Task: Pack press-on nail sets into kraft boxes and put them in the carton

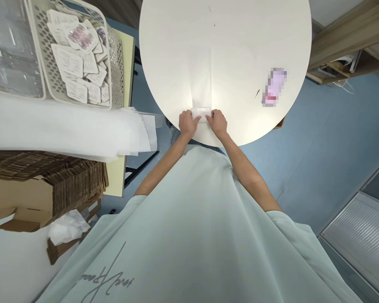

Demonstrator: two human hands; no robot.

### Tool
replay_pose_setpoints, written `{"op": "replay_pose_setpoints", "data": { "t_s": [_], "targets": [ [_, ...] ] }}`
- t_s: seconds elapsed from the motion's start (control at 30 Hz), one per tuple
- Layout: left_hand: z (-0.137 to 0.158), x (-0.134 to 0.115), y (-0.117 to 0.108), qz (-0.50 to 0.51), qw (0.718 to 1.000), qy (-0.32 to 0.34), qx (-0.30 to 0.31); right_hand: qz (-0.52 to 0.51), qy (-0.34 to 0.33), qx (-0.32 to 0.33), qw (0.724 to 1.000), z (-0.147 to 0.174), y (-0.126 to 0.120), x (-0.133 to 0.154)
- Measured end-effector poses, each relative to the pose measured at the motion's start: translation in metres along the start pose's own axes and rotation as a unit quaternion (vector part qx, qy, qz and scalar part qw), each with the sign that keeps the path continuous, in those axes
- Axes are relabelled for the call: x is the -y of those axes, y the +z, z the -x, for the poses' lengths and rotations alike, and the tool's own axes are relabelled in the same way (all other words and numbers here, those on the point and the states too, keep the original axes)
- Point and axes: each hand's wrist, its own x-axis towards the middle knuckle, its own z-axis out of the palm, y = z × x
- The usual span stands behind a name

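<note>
On the white round table, near its front edge, lies a small whitish bundle that looks rolled or folded in thin wrapping. A pale translucent strip runs flat from it toward the far side. My left hand grips the bundle's left end, thumb on the near side and fingers curled over. At the right end, my right hand holds it the same way. Whatever may be inside the wrapping is hidden.
A pixelated pinkish item lies on the table's right. On the left, a perforated basket holds several white cards, beside a bin of clear plastic pieces. Nearer are stacked white sheets and folded cardboard boxes.
</note>
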Motion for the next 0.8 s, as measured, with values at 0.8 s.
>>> {"op": "replay_pose_setpoints", "data": {
  "t_s": [0.8],
  "targets": [
    [0.049,0.047,-0.010,-0.005,0.956,0.243,0.162,0.123,-0.242,0.115,0.955,0.084,-0.004,-0.028]
  ]
}}
